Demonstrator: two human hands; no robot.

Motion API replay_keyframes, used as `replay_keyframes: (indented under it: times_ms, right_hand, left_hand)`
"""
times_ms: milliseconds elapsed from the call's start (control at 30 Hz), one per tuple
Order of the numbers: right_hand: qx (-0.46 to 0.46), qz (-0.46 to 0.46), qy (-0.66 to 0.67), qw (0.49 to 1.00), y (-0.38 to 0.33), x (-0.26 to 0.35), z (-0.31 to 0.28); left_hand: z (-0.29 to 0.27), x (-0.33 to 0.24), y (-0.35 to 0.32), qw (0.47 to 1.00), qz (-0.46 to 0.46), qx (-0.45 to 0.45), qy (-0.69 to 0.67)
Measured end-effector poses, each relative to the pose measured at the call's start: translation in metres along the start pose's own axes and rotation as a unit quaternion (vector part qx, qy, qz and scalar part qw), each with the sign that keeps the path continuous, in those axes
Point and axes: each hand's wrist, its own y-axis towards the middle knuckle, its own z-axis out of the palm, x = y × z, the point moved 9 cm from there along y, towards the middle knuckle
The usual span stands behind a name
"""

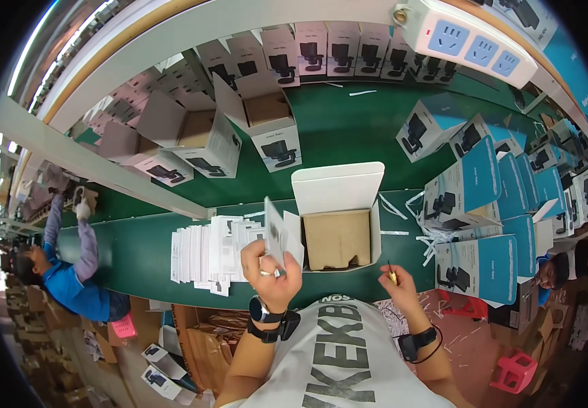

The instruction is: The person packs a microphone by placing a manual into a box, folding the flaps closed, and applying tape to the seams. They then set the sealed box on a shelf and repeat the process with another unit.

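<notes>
My left hand (271,273) is closed on a folded white printed leaflet (275,228), raised beside the left wall of an open white box (338,182). The box lid stands up at the back, and a brown cardboard insert (338,238) fills the inside. To the right of the box, my right hand (403,291) is closed around a small tool with a yellow handle (393,277) and a thin dark tip; its exact kind is too small to tell. Left of my left hand, a row of white leaflets (195,251) lies overlapping on the green bench.
Open boxes (273,146) stand on the far left, before a row of closed boxes (341,51). Blue-and-white boxes (474,265) crowd the right, near paper strips (392,207). A power strip (471,44) hangs above. A co-worker (80,285) is at far left.
</notes>
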Motion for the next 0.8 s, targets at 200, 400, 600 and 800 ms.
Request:
replay_keyframes:
  times_ms: [200,400,600,800]
  right_hand:
    - [-0.016,0.024,0.007,1.0,0.002,-0.001,0.006]
    - [-0.001,-0.006,-0.014,1.0,-0.001,-0.005,0.007]
    - [0.006,-0.002,0.004,1.0,0.001,0.0,0.012]
    - [-0.027,-0.03,-0.007,0.999,0.01,0.025,-0.008]
  left_hand:
    - [0.023,-0.012,0.015,0.998,-0.023,0.044,0.034]
    - [0.019,-0.012,-0.013,0.999,-0.014,0.015,0.037]
    - [0.04,-0.026,-0.005,0.987,0.013,0.108,0.116]
    - [0.015,0.011,-0.032,0.972,-0.155,0.114,-0.138]
